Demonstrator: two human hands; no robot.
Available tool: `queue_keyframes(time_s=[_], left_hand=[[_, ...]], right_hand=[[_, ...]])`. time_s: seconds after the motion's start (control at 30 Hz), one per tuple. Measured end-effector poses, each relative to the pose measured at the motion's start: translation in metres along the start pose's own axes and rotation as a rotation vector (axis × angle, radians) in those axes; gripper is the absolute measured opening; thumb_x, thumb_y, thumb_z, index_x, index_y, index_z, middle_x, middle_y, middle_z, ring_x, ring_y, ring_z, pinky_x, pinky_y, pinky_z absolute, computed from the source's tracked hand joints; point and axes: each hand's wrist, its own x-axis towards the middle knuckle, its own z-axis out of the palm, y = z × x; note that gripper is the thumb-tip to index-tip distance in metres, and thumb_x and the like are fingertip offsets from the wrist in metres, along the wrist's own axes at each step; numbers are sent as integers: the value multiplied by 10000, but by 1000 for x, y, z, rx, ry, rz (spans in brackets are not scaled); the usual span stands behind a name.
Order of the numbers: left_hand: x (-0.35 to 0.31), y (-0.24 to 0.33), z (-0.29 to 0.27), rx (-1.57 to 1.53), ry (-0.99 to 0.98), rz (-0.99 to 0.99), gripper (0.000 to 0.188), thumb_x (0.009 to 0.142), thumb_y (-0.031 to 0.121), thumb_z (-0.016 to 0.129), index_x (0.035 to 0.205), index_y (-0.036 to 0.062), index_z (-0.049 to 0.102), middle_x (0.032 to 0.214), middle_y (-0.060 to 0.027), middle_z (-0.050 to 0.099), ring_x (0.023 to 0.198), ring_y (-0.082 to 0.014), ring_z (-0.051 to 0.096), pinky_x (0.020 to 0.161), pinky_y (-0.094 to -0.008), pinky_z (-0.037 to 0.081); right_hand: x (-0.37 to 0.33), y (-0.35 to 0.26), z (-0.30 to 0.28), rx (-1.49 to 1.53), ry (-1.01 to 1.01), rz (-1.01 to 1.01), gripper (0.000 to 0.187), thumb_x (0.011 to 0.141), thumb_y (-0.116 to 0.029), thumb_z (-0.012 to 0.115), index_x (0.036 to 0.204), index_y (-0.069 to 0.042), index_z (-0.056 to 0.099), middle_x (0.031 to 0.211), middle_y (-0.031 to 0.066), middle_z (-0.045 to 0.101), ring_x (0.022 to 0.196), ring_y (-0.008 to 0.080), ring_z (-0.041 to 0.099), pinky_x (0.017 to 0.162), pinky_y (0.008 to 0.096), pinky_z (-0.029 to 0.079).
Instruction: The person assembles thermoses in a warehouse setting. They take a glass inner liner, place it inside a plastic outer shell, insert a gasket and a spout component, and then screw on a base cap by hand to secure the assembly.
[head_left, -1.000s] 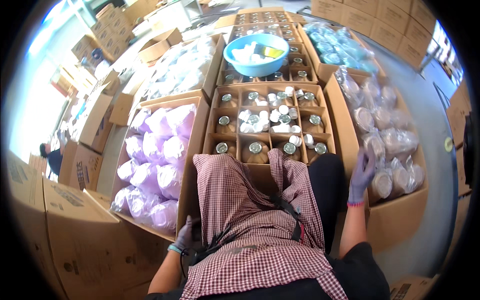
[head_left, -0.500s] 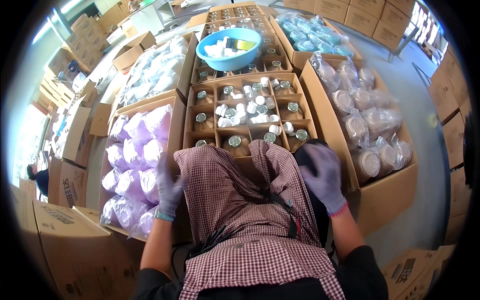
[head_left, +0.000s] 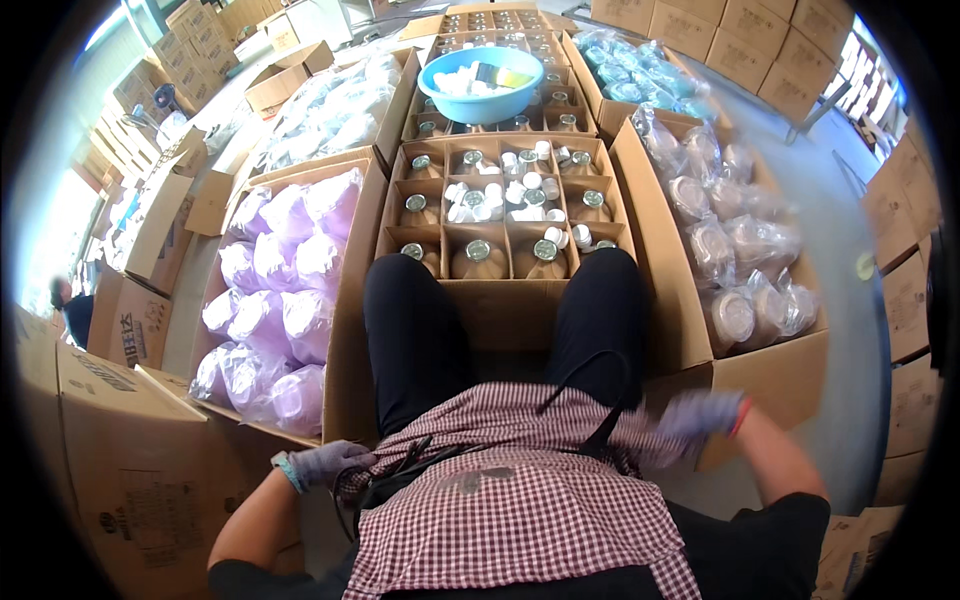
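A red-and-white checked apron [head_left: 530, 505] lies bunched over my lap, leaving both dark trouser knees bare. At its left edge, my left hand [head_left: 337, 462], in a grey-purple knit glove, is closed on the cloth. My right hand [head_left: 697, 413], gloved alike, is beside the apron's right edge; motion blurs its fingers, so its grip is unclear. Just past my knees stands a divided cardboard box [head_left: 400, 262] of clear glass bottles [head_left: 478, 262]. White caps [head_left: 478, 203] are heaped among the bottles in its middle compartments.
Purple bagged items [head_left: 262, 310] fill a box at left; clear-bagged round containers [head_left: 733, 315] fill another at right. A blue basin [head_left: 480, 108] of white pieces sits on the bottle boxes behind. Stacked cartons [head_left: 735, 35] stand at the far right. A person [head_left: 75, 310] shows at far left.
The apron has been drawn back from my knees to my lap. My left hand has moved down and closed on its edge; my right hand has moved down and outward.
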Motion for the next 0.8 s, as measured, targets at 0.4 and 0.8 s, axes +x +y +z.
queue_keyframes(time_s=[0.4,0.8], left_hand=[[21,170,-188,500,636,219,524,919,394,735,1310,58,637,1045,-163,733,975,-246,702,873,-385,552],[361,248,-232,501,848,43,653,755,461,850,1240,95,610,1191,-192,649,1069,-372,683,929,-464,553]], right_hand=[[-49,94,-118,2,501,767,282,908,-248,697,1126,-71,717,1127,136,697,1002,285,681,868,398,555],[299,254,-217,-175,622,1181,525,831,-619,732,1108,-173,732,1013,42,758,1022,277,688,919,439,516]])
